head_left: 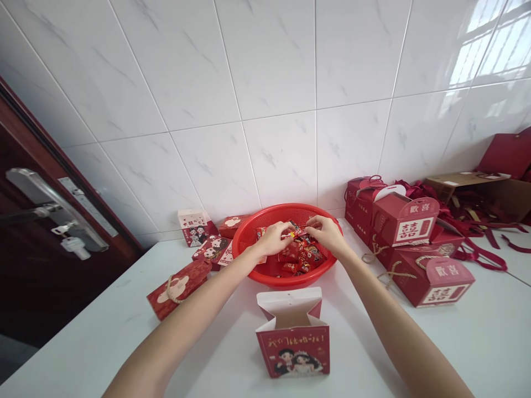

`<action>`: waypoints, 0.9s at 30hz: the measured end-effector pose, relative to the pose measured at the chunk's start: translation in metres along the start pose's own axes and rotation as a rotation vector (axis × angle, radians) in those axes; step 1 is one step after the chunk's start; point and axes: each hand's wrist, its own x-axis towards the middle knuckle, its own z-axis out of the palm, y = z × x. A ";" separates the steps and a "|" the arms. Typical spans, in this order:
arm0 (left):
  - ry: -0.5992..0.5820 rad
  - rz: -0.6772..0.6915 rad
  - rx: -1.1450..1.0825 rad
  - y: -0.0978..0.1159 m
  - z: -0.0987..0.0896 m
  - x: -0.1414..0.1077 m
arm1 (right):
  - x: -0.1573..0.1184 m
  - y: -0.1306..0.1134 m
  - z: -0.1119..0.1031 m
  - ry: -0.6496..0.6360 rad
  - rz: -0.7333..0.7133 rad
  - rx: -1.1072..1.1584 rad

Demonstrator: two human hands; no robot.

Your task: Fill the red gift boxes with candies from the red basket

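A red plastic basket (286, 283) holds several red wrapped candies (312, 256). My left hand (275, 239) is inside its left half, fingers bent and closed on a small red and yellow wrapped candy (292, 235). At the right side of the basket, my right hand (326, 232) has its fingertips pinched down among the wrappers; a candy seems to be between them, partly hidden. In front of the basket, between my forearms, stands a red gift box (295, 349) with a cartoon couple. Its top is open, with the white back flap raised.
Left of the basket lie a red box with a rope handle (179, 289) and several others, near an upright couple box (196, 228). Red gift boxes (435, 276) are piled right. Ribbons (483, 254) trail from a cardboard carton (498, 193). A tiled wall (277, 160) rises behind; a door handle (58, 210) holds keys.
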 end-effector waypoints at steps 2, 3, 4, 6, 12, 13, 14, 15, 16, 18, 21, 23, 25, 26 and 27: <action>-0.133 0.043 0.076 0.005 -0.001 -0.003 | 0.001 0.001 0.000 0.006 -0.002 0.003; -0.227 0.078 0.108 0.009 -0.001 -0.004 | 0.001 0.002 0.000 0.007 0.001 0.001; -0.329 0.114 0.143 0.013 0.000 -0.006 | 0.001 0.002 0.000 0.008 0.005 -0.006; -0.502 0.170 0.245 0.020 0.005 -0.010 | 0.000 0.001 0.000 0.011 0.008 -0.031; -0.545 0.152 0.558 0.023 0.018 -0.013 | -0.002 -0.004 -0.001 0.027 0.031 -0.091; -0.545 0.126 0.591 0.022 0.018 -0.012 | -0.002 -0.004 -0.001 0.032 0.036 -0.092; -0.549 0.096 0.617 0.021 0.018 -0.011 | -0.002 -0.004 -0.001 0.036 0.040 -0.092; -0.554 0.068 0.632 0.020 0.018 -0.011 | -0.002 -0.005 0.000 0.038 0.043 -0.092; -0.560 0.046 0.631 0.019 0.018 -0.010 | -0.002 -0.005 0.000 0.039 0.045 -0.092; -0.565 0.029 0.590 0.016 0.018 -0.009 | -0.003 -0.005 -0.001 0.041 0.044 -0.092; -0.562 0.010 0.501 0.012 0.018 -0.008 | -0.004 -0.006 -0.001 0.048 0.029 -0.108; -0.549 -0.026 0.449 0.010 0.017 -0.007 | -0.005 -0.006 -0.001 0.053 0.018 -0.118; -0.506 -0.071 0.415 0.010 0.015 -0.007 | -0.006 -0.006 -0.002 0.053 0.010 -0.126; -0.475 -0.089 0.403 0.010 0.014 -0.007 | -0.006 -0.006 -0.002 0.053 0.006 -0.129; -0.440 -0.109 0.390 0.010 0.012 -0.006 | -0.006 -0.006 -0.002 0.052 0.002 -0.132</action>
